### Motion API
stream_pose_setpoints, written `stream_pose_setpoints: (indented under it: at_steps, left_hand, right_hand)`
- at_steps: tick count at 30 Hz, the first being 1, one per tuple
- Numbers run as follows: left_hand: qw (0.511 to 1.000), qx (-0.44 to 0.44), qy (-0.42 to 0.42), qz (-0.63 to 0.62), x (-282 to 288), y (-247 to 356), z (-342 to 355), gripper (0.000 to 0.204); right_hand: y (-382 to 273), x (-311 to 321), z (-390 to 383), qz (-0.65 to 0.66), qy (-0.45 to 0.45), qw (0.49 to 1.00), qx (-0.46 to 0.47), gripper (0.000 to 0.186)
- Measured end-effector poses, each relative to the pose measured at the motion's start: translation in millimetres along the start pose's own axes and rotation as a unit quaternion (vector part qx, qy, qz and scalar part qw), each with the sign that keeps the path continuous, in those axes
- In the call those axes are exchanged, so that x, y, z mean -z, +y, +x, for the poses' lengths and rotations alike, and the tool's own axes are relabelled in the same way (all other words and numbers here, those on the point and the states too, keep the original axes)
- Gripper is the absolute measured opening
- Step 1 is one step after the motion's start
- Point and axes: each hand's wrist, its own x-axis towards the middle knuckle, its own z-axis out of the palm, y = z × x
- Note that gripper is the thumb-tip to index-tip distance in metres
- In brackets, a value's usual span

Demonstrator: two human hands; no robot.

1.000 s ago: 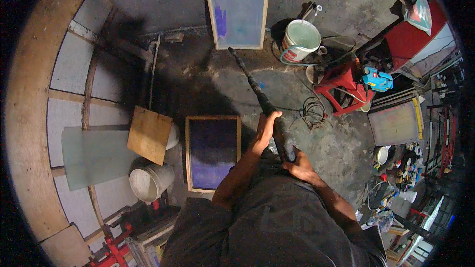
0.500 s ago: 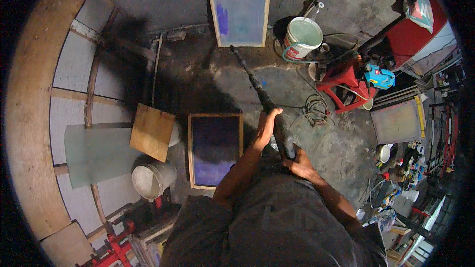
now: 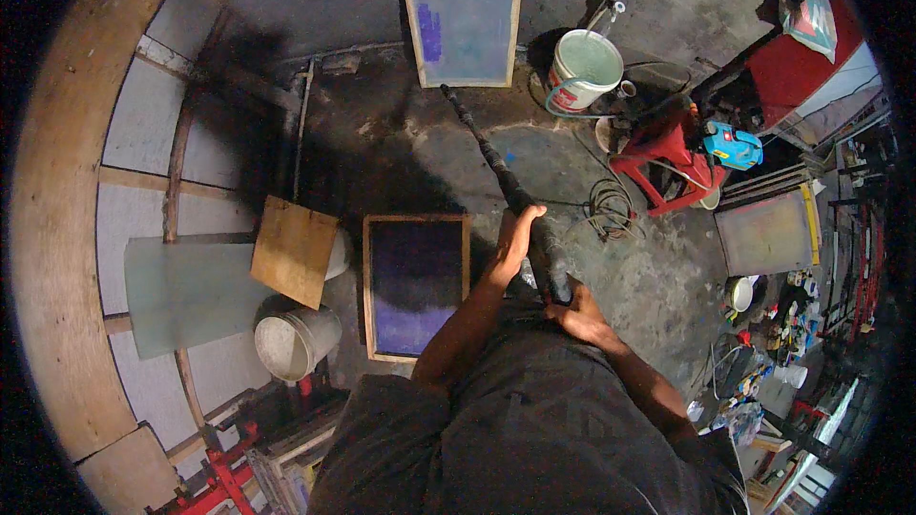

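Note:
Both hands are wrapped around a long black pressure washer lance (image 3: 494, 164). My left hand (image 3: 520, 236) grips it further forward, thumb on top. My right hand (image 3: 579, 317) closes around the thick rear end near my body; the trigger area is hidden. The lance's tip points at a wood-framed mesh screen (image 3: 477, 24) that leans upright against the wall. A ragged purple patch marks the left side of its grey mesh. To the left of my left forearm, another wood-framed screen (image 3: 416, 322) with dark purple mesh stands low near me.
At the back right stands a white bucket (image 3: 584, 65) of water with a hose in it. A blue pressure washer machine (image 3: 733, 147) sits by a red stool (image 3: 668, 160), near a coiled hose (image 3: 611, 210). At left are a whitish bucket (image 3: 296, 343) and a wooden board (image 3: 293, 253).
Both hands keep the same grip, and the lance has hardly moved. The purple patch on the far screen has a slightly more jagged outline; the whole view has shifted a little.

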Motion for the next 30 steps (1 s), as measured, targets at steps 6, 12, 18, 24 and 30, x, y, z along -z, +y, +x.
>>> stream_pose_setpoints:
  at_steps: [6, 12, 18, 24, 30]
  left_hand:
    - [1.000, 0.004, -0.001, 0.020, -3.6, -0.4, -1.3, 0.033]
    - [0.998, 0.006, 0.037, 0.046, -2.2, -8.9, 1.1, 0.037]
    - [0.999, -0.004, 0.000, 0.034, -2.5, 2.8, -6.4, 0.039]
    - [0.999, -0.034, 0.025, 0.032, 0.2, -3.6, -4.5, 0.036]
    - [0.999, -0.007, 0.026, 0.042, -1.3, 10.9, -10.5, 0.034]
  right_hand:
    - [12.0, -4.3, 1.3, 0.037, 0.000, 0.999, 0.007, 0.060]
    - [8.1, -1.9, -4.4, 0.033, -0.001, 0.999, 0.032, 0.059]
    - [41.2, -13.4, 10.4, 0.071, 0.046, 0.995, 0.049, 0.039]
    - [0.2, -4.0, -2.5, 0.045, 0.003, 0.998, 0.031, 0.055]
    - [7.8, -5.4, 0.9, 0.073, -0.009, 0.996, 0.045, 0.054]
